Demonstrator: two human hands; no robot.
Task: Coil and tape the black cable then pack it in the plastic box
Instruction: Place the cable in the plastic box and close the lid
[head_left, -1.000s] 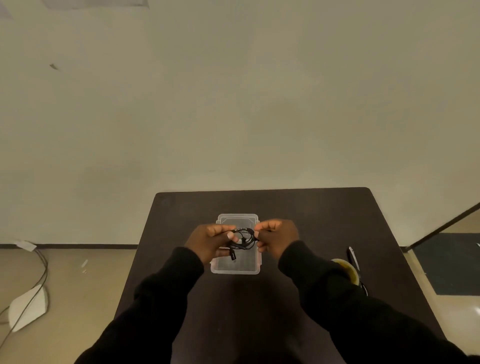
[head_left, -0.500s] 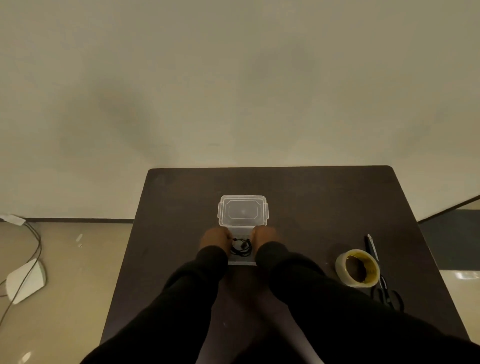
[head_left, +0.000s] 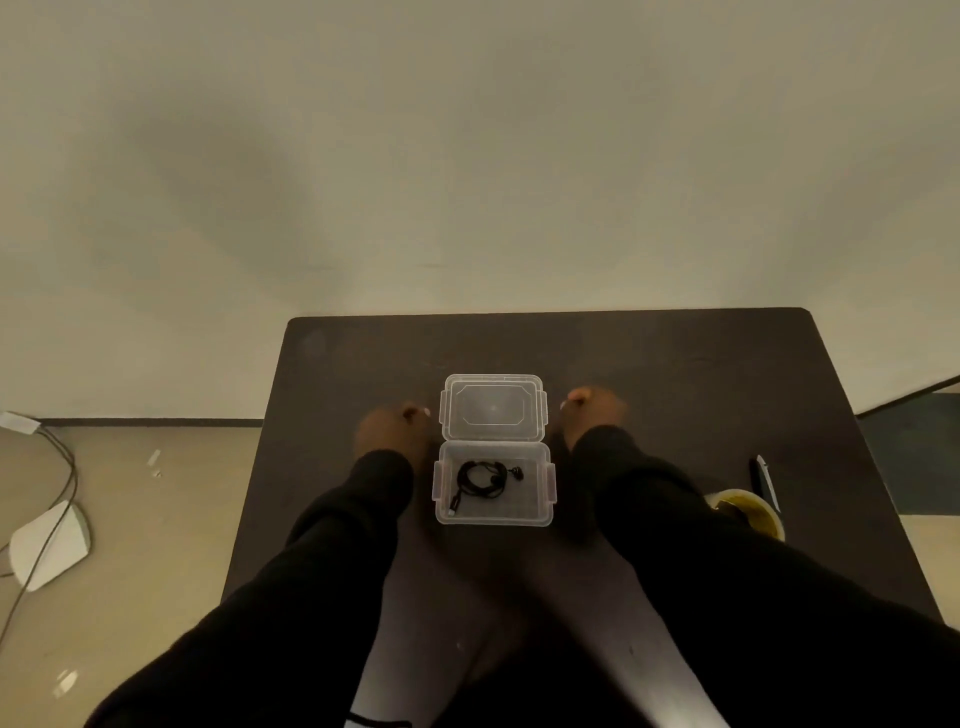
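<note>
The coiled black cable (head_left: 480, 480) is lying loose on the floor of the plastic box (head_left: 540, 512), one plug end trailing toward the near left corner and a small end piece resting toward the right; whether tape is binding the coil cannot be told at this size. The box is sitting open at the middle of the dark table (head_left: 675, 374), its long axis running left to right, and the clear lid (head_left: 492, 408) is lying flat just beyond the far wall, touching or nearly touching it, its long axis also left to right. The left hand (head_left: 395, 428) is hovering just beside the lid's left edge and the right hand (head_left: 592, 413) just beside its right edge, both blurred, both holding nothing, fingers loosely curled; neither appears to be touching the lid. The hands are flanking the lid about equally, so neither is clearly nearer. The coming move, as judged here, is turning on the lid's position: it is lying beyond the box, away from the person, and would be coming back toward the body to cover the cable. Nothing is standing between lid and box. A tape roll (head_left: 750, 514), partly hidden by the right sleeve, and a pen-like tool (head_left: 763, 480) are lying well apart at the right.
</note>
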